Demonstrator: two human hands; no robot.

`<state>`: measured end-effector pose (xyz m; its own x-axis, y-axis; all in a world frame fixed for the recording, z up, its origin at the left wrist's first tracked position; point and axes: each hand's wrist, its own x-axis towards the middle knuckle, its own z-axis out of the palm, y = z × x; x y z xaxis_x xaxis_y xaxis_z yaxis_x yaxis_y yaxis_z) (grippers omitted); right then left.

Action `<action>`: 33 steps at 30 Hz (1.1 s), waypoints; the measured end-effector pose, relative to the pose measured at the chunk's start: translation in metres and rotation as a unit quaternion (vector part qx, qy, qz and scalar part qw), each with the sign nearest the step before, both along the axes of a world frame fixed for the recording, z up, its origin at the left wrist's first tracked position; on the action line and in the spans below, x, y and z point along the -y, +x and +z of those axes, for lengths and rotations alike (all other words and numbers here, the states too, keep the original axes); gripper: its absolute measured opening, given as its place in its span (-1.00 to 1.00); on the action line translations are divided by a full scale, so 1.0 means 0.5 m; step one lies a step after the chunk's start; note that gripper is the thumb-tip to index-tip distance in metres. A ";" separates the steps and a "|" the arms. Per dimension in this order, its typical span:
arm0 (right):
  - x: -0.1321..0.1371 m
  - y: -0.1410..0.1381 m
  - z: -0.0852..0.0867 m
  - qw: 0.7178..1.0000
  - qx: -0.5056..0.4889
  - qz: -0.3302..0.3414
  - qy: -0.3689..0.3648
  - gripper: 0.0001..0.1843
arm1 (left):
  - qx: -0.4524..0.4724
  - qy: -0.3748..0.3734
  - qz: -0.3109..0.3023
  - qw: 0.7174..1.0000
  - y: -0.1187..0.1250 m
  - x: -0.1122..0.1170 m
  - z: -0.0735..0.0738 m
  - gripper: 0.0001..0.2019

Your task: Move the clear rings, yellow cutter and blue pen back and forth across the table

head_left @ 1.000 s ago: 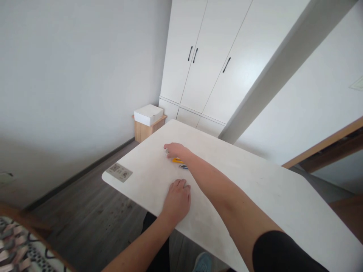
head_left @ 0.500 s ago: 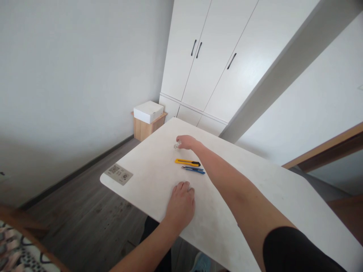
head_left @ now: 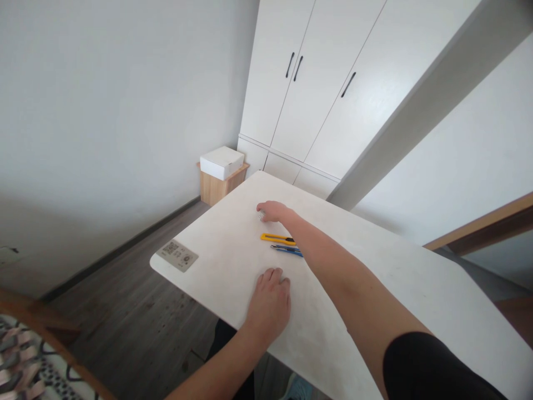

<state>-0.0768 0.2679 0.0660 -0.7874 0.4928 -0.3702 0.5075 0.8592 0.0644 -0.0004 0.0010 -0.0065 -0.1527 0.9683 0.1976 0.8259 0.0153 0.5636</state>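
Observation:
My right hand (head_left: 273, 211) reaches across the white table (head_left: 225, 239), its fingers closed around a small clear, shiny object (head_left: 261, 215). Most of that object is hidden by the fingers, so its kind cannot be made out. Just nearer to me lies a yellow utility knife (head_left: 275, 238) with a black slider. Beside it is a blue utility knife (head_left: 285, 250); my right forearm covers the right ends of both. My left hand (head_left: 270, 303) rests palm down near the front edge, fingers slightly bent on the tabletop and holding nothing.
A printed label (head_left: 178, 255) is stuck at the table's left corner. Beyond the table, a white box (head_left: 222, 163) sits on a wooden cabinet (head_left: 212, 189). White wardrobe doors (head_left: 308, 100) stand behind. Patterned fabric (head_left: 33, 361) shows at the lower left.
My right hand has drawn its fingers further over the clear object, so less of it shows. The view has shifted slightly; my left hand and the knives stay in place.

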 end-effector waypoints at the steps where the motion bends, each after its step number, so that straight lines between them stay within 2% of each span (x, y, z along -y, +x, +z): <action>1: 0.001 -0.001 -0.001 1.000 0.003 0.003 0.003 -0.43 | 0.001 -0.002 -0.001 1.000 0.000 0.000 0.001 -0.72; 8: 0.014 -0.014 0.001 0.998 0.031 0.031 0.039 -0.50 | 0.009 -0.018 0.010 1.000 0.001 0.003 0.019 -0.69; 18: 0.021 -0.013 0.024 0.998 0.023 0.061 0.009 -0.51 | -0.007 -0.022 0.011 1.000 -0.001 0.003 0.017 -0.67; 23: 0.028 0.006 0.028 1.000 -0.030 0.008 0.006 -0.52 | -0.034 0.002 0.008 0.999 -0.006 0.001 0.013 -0.67; 25: 0.022 0.049 0.043 0.998 -0.052 -0.025 0.012 -0.51 | -0.055 0.020 0.006 0.998 -0.008 0.002 0.011 -0.67; 27: 0.016 0.131 0.063 0.996 -0.063 -0.062 0.021 -0.49 | -0.081 0.034 0.007 0.996 -0.011 0.001 0.007 -0.66; 30: 0.025 0.322 0.091 0.989 -0.059 -0.131 0.037 -0.50 | -0.098 0.045 0.004 0.994 -0.013 -0.001 -0.001 -0.66; 33: 0.070 0.542 0.096 0.980 -0.028 -0.194 0.040 -0.55 | -0.101 0.058 0.004 0.993 -0.014 -0.005 -0.009 -0.65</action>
<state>0.1942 0.2330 0.1138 -0.5526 0.7849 -0.2804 0.7997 0.5941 0.0867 -0.0076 0.0036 -0.0108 -0.1066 0.9363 0.3348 0.9221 -0.0328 0.3855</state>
